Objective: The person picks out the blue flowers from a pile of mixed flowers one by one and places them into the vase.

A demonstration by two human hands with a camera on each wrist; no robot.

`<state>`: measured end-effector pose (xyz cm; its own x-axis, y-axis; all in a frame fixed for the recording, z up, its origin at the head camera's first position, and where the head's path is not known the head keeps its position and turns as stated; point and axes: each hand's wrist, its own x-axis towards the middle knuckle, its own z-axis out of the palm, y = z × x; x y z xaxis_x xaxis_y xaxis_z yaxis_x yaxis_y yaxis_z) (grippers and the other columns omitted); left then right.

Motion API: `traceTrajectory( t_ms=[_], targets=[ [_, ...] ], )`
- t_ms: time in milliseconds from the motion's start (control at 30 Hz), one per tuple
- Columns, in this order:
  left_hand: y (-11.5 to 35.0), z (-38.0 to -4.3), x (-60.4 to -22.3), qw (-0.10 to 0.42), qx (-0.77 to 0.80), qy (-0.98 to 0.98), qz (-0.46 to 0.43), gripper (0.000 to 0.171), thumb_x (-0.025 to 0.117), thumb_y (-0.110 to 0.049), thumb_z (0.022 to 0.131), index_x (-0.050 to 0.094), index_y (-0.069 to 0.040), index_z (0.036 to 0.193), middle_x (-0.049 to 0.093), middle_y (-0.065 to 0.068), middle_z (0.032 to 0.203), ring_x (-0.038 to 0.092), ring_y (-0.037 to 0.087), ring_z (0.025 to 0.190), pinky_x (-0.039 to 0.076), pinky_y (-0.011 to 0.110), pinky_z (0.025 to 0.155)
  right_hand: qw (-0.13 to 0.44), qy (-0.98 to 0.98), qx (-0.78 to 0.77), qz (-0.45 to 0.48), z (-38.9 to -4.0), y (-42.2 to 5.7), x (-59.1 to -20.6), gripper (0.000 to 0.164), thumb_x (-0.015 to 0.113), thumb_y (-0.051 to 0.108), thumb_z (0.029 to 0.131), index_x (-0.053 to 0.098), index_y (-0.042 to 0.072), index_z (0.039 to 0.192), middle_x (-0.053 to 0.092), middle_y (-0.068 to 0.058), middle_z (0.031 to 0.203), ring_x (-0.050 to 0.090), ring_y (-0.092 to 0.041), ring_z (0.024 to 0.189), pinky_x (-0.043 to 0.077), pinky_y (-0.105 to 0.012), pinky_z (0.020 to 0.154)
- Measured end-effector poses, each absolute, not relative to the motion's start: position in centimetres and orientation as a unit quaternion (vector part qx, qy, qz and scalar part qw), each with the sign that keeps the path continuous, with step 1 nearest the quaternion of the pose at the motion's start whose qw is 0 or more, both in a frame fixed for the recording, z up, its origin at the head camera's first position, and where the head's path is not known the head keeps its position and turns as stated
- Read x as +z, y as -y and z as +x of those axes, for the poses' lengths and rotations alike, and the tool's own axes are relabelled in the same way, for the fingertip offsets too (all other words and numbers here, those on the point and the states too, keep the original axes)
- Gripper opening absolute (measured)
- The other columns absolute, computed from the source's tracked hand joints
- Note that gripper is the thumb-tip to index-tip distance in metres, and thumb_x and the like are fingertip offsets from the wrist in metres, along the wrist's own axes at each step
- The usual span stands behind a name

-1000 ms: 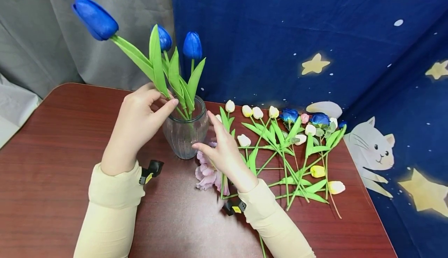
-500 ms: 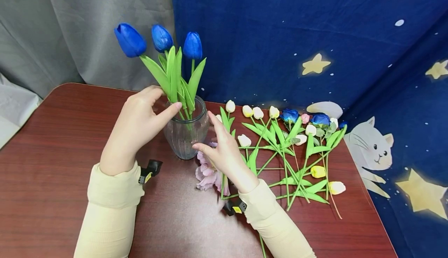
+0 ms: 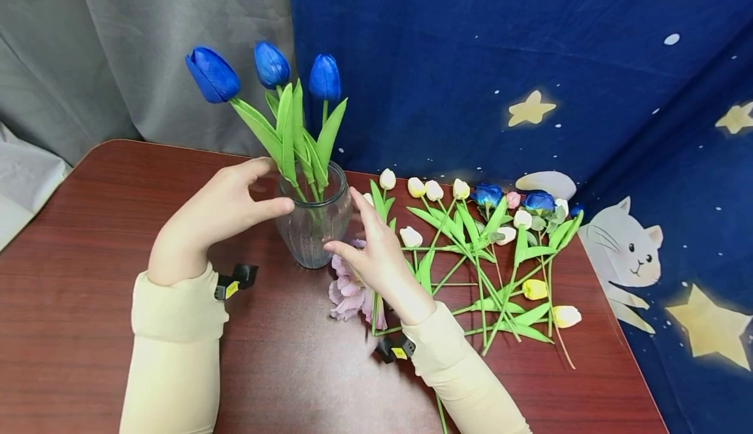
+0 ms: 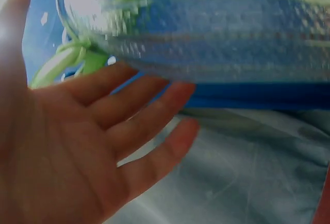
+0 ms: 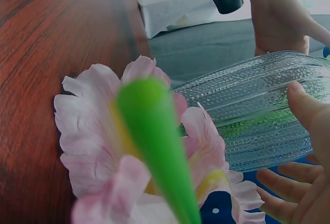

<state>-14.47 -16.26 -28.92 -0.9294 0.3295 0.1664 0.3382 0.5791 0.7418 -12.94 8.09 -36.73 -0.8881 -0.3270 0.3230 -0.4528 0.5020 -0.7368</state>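
A ribbed clear glass vase (image 3: 312, 241) stands upright on the table, with three blue artificial tulips in it. The leftmost tulip (image 3: 213, 74) leans left; the middle tulip (image 3: 272, 65) and right tulip (image 3: 325, 77) stand straighter. At the vase's left side is my left hand (image 3: 219, 206), thumb and fingers spread apart and nothing gripped. The left wrist view shows that palm (image 4: 72, 147) bare, fingers beside the glass. My right hand (image 3: 379, 257) is at the vase's right side, fingers extended and thumb (image 5: 304, 103) overlapping the glass in the right wrist view.
A pale pink ruffled flower (image 3: 348, 293) lies under my right hand. Right of it spread several white tulips (image 3: 410, 236), a yellow tulip (image 3: 534, 289) and blue roses (image 3: 487, 194), stems crossing. Grey and blue curtains (image 3: 470, 61) hang behind the wooden table (image 3: 88, 277).
The leftmost blue tulip has sunk lower into the vase, its head moving down and right. My left hand has let go of it and drawn back left. The right hand stays in place.
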Motion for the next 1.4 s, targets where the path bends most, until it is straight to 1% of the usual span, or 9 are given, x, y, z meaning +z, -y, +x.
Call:
traceTrajectory(
  t_ms=[100,167,267,533,667,900,1033,1200,1400],
  targets=[
    [16.7,-14.8,-29.2,-0.037,-0.417,0.886,-0.198,0.066,0.078,-0.027,0.082,0.048,-0.009,0.138,0.053,0.012,0.132,0.048,0.032,0.121,0.037,0.056,0.099,0.070,0.865,0.444,0.225,-12.9,-8.1,-36.8,0.088,0.078,0.027,0.081,0.026,0.016,0.151,0.052,-0.005,0.132,0.056,-0.015,0.111,0.051,-0.034,0.086],
    [16.8,-15.0,-29.4,-0.051,-0.417,0.884,-0.204,0.075,0.080,-0.028,0.079,0.044,-0.009,0.142,0.050,0.012,0.136,0.046,0.032,0.124,0.036,0.056,0.100,0.070,0.865,0.443,0.226,-12.9,-8.1,-36.8,0.088,0.078,0.028,0.081,0.026,0.016,0.151,0.052,-0.005,0.132,0.056,-0.015,0.112,0.051,-0.033,0.086],
    [17.1,-15.2,-29.7,-0.064,-0.416,0.882,-0.211,0.081,0.082,-0.029,0.077,0.041,-0.008,0.144,0.049,0.012,0.137,0.045,0.032,0.125,0.034,0.056,0.101,0.071,0.864,0.443,0.228,-12.9,-8.2,-36.9,0.088,0.078,0.028,0.081,0.026,0.017,0.151,0.052,-0.004,0.132,0.055,-0.014,0.112,0.051,-0.033,0.086],
    [17.3,-15.4,-30.4,-0.085,-0.411,0.881,-0.219,0.090,0.085,-0.034,0.072,0.038,-0.012,0.146,0.050,0.008,0.137,0.046,0.027,0.125,0.031,0.056,0.104,0.069,0.860,0.450,0.231,-12.9,-8.3,-36.9,0.087,0.078,0.026,0.081,0.026,0.016,0.151,0.052,-0.003,0.131,0.055,-0.013,0.112,0.051,-0.034,0.087],
    [17.3,-15.4,-30.5,-0.093,-0.409,0.880,-0.223,0.093,0.086,-0.034,0.070,0.036,-0.013,0.146,0.052,0.010,0.134,0.047,0.027,0.123,0.030,0.057,0.104,0.063,0.860,0.451,0.229,-12.9,-8.3,-36.8,0.087,0.078,0.027,0.082,0.026,0.019,0.151,0.052,-0.002,0.131,0.055,-0.012,0.112,0.051,-0.034,0.087],
    [17.2,-15.7,-30.9,-0.100,-0.414,0.876,-0.227,0.097,0.086,-0.031,0.071,0.031,-0.012,0.148,0.050,0.011,0.136,0.046,0.029,0.124,0.031,0.058,0.104,0.074,0.866,0.435,0.234,-13.0,-8.5,-36.7,0.086,0.078,0.028,0.082,0.028,0.017,0.151,0.056,-0.004,0.124,0.058,-0.014,0.107,0.051,-0.033,0.086],
    [17.2,-15.7,-30.9,-0.101,-0.416,0.874,-0.231,0.098,0.086,-0.031,0.071,0.029,-0.012,0.149,0.049,0.011,0.137,0.047,0.030,0.124,0.032,0.057,0.103,0.078,0.870,0.427,0.234,-13.0,-8.5,-36.6,0.086,0.078,0.028,0.081,0.029,0.018,0.150,0.057,-0.005,0.124,0.059,-0.015,0.106,0.051,-0.032,0.086],
    [17.3,-15.7,-30.7,-0.111,-0.421,0.867,-0.243,0.100,0.085,-0.030,0.073,0.025,-0.010,0.150,0.045,0.015,0.140,0.048,0.035,0.122,0.035,0.058,0.101,0.089,0.869,0.425,0.238,-12.9,-8.5,-36.4,0.084,0.080,0.027,0.080,0.032,0.016,0.148,0.060,-0.005,0.120,0.061,-0.016,0.103,0.052,-0.034,0.084],
    [17.3,-15.7,-30.6,-0.117,-0.426,0.866,-0.234,0.101,0.085,-0.030,0.073,0.024,-0.011,0.151,0.044,0.014,0.142,0.049,0.037,0.121,0.038,0.057,0.099,0.076,0.866,0.432,0.238,-12.8,-8.7,-36.2,0.081,0.078,0.027,0.081,0.033,0.016,0.148,0.059,-0.004,0.123,0.062,-0.019,0.104,0.052,-0.037,0.084]
  ],
)
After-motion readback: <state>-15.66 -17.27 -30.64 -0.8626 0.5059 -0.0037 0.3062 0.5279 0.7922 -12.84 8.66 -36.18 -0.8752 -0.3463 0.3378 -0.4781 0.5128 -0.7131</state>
